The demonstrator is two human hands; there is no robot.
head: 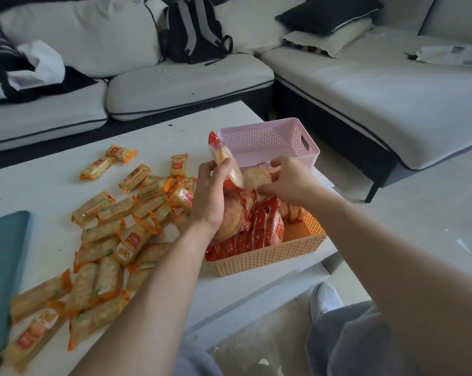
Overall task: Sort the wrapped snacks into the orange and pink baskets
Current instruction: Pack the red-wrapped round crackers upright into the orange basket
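We see the left hand (211, 191) gripping a glossy red-edged packet (224, 158) with a round cracker inside, above the woven-look plastic orange basket (267, 257), which holds many red packets (256, 234). The right hand (289, 181) pinches a 2nd round packet (256, 178). The perforated pink basket (267, 139) stands just behind. Long orange packets (107, 240) (their print is unreadable) lie scattered on the white table (53, 180).

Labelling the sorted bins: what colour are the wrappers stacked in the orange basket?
Red, on the wrapped snacks in the orange plastic basket; head view.
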